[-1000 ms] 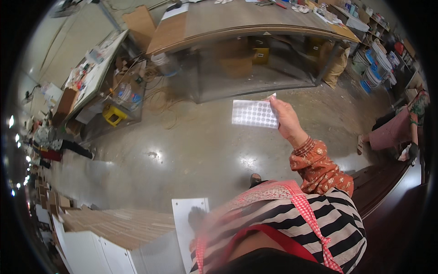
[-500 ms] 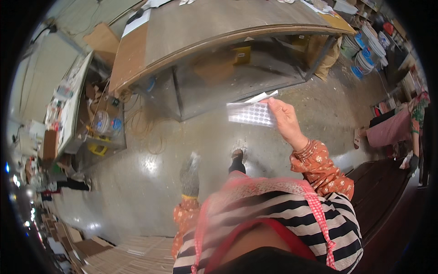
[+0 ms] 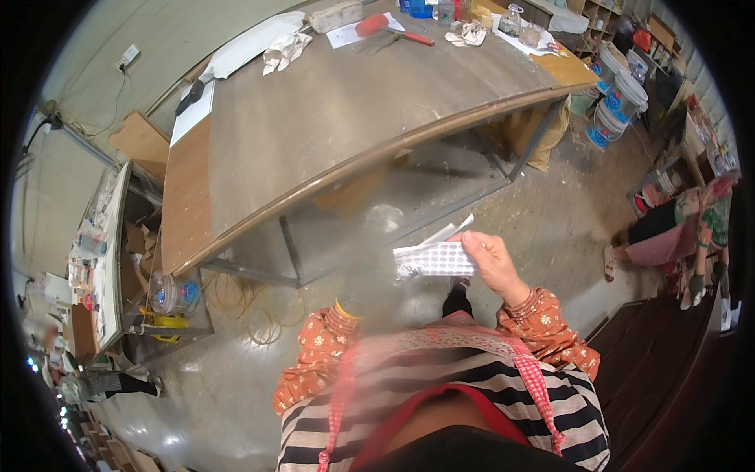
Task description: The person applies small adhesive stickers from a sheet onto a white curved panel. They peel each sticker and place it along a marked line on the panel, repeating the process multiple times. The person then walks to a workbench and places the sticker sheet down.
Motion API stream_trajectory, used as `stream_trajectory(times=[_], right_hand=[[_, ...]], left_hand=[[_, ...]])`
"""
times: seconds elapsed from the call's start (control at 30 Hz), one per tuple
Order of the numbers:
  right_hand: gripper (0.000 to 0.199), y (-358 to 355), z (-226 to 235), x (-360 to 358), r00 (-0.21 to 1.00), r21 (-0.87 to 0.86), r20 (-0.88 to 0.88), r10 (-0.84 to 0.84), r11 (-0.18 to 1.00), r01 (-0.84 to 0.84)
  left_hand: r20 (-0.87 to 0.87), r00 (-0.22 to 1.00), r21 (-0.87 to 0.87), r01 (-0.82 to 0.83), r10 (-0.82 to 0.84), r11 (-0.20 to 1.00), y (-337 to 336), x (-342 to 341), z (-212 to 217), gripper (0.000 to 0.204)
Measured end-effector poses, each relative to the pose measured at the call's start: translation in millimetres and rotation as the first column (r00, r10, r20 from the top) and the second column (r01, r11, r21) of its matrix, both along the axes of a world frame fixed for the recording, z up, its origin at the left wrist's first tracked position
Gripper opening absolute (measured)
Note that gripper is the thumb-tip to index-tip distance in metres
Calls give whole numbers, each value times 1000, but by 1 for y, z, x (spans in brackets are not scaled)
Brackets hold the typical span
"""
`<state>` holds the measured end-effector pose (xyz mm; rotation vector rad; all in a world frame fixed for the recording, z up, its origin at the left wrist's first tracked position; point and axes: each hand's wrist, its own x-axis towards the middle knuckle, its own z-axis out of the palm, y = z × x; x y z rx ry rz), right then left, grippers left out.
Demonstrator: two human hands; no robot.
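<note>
My right hand (image 3: 494, 266), bare, is closed on a sheet of round grey stickers (image 3: 439, 261), pinching its right end between thumb and fingers. A loose strip of white paper (image 3: 448, 230) sticks up behind the sheet, in the same grip. My left hand (image 3: 368, 287) wears a grey glove with a yellow cuff and is raised by the sheet's left end. Blur smears its fingers, so I cannot tell whether it touches the sheet. Both forearms are in orange flowered sleeves.
A large worktable (image 3: 314, 118) stands ahead, bearing a red-handled tool (image 3: 407, 36), white cloths (image 3: 287, 50) and bottles (image 3: 444, 11). Stacked buckets (image 3: 617, 106) stand at the far right. A person (image 3: 668, 228) sits at right. Coiled hose (image 3: 263, 318) lies on the floor at left.
The worktable now fills more of the view and shows more of its top. My left hand has risen from low at my side toward the sheet; my right hand still holds the stickers.
</note>
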<state>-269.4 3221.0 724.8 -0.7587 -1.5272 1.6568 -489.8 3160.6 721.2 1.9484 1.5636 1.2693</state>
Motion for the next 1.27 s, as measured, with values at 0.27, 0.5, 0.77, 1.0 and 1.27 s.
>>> stream_trajectory(times=[0.27, 0.5, 0.77, 1.0, 1.27], right_hand=[[37, 166, 4, 42, 998, -13, -13, 68, 998, -68], [36, 283, 7, 67, 999, 128, -33, -6, 992, 10], [53, 366, -4, 42, 981, 2, -93, 169, 986, -169], [26, 437, -14, 16, 994, -100, 109, 2, 995, 9], [29, 530, -25, -13, 967, -46, 91, -240, 968, 245]], left_hand=[[-16, 1000, -42, -10, 9, 999, 143, 73, 19, 23], [299, 898, -463, -158, 321, 872, 240, 87, -42, 20], [-432, 900, 119, -7, 58, 993, 337, 43, -18, 38], [351, 935, -243, 32, 57, 970, 426, 29, 15, 42], [-5, 955, -95, -297, 298, 950, 483, -41, -43, 36]])
